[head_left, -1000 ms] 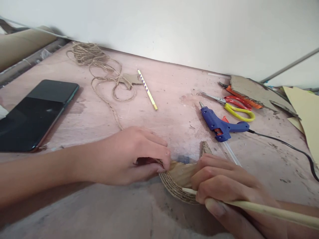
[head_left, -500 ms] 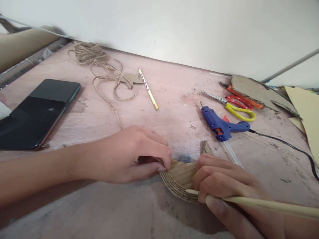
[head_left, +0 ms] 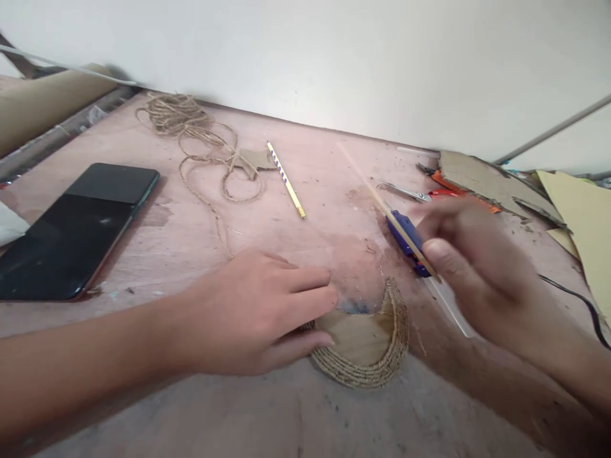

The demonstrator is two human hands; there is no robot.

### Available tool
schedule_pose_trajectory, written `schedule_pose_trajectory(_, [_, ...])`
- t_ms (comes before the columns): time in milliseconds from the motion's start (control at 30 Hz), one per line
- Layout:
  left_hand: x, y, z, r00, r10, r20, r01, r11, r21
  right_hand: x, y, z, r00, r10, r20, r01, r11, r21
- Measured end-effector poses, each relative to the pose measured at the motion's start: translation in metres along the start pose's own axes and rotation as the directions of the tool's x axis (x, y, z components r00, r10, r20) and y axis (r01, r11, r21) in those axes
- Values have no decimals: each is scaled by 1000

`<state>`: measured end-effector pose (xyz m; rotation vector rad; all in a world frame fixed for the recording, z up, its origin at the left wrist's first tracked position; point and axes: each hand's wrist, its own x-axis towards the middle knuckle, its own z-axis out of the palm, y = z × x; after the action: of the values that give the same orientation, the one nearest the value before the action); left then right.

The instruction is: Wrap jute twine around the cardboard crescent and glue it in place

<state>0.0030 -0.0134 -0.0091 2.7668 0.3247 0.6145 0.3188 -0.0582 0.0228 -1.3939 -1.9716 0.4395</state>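
Your left hand [head_left: 258, 312] lies flat with loosely spread fingers, pressing the twine-wrapped cardboard crescent [head_left: 367, 340] at its fingertips. Your right hand [head_left: 470, 254] hovers above the crescent, pinching a thin wooden stick [head_left: 382, 205] over the blue glue gun [head_left: 405, 236].

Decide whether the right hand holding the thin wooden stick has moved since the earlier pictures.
Yes. The right hand has lifted off the crescent-shaped cardboard piece edged with twine and moved up toward the blue glue gun, swinging the thin wooden stick to point away.

The right hand [head_left: 477, 261] is smeared by motion blur, and so is the thin stick [head_left: 386, 210] it pinches. Behind it the blue glue gun [head_left: 405, 234] and scissors [head_left: 405, 191] are mostly covered. The left hand [head_left: 258, 312] hides the crescent's [head_left: 367, 343] near tip.
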Motion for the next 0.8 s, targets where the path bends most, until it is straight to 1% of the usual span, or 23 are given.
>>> schedule_pose_trajectory(67, [-2,0,0,999,32,-32,-30,998,49,11,13,-13,987,-76,-142,67,996,-66])
schedule_pose_trajectory(100, [-2,-1,0,998,46,-42,-43,996,77,14,20,-20,984,-85,-159,65,990,-128])
schedule_pose_trajectory(133, [-3,-1,-1,997,58,-54,-52,993,108,15,27,-26,987,-81,-137,49,974,-221])
schedule_pose_trajectory(167, [-3,-1,-1,995,69,-69,-59,989,137,15,34,-32,994,-67,-87,36,946,-321])
schedule_pose_trajectory(233, [-3,0,-2,993,75,-96,-59,985,162,10,47,-43,998,-25,54,48,868,-495])
schedule_pose_trajectory(267, [-2,1,-2,992,70,-102,-53,986,156,6,53,-48,993,-12,118,74,836,-544])
schedule_pose_trajectory(367, [2,5,0,996,51,-75,-42,991,128,-9,64,-53,968,-12,251,160,800,-579])
schedule_pose_trajectory(467, [5,9,3,998,42,-55,-35,991,131,-18,64,-48,951,21,308,172,792,-585])
schedule_pose_trajectory(500, [6,10,4,998,43,-56,-36,992,121,-20,63,-46,954,38,296,151,794,-589])
schedule_pose_trajectory(567, [6,10,4,996,56,-67,-50,995,86,-23,62,-41,979,58,197,72,801,-595])
schedule_pose_trajectory(633, [5,9,4,995,68,-77,-64,996,55,-25,61,-38,998,66,13,-45,800,-599])
schedule_pose_trajectory(700, [3,8,2,995,63,-76,-60,997,46,-29,59,-36,987,25,-160,-112,819,-563])
schedule_pose_trajectory(767, [1,7,0,996,71,-62,-68,997,44,-33,52,-34,968,-34,-249,-88,883,-462])
schedule_pose_trajectory(800, [0,7,-1,995,80,-56,-77,996,44,-35,47,-33,964,-54,-261,-57,915,-399])
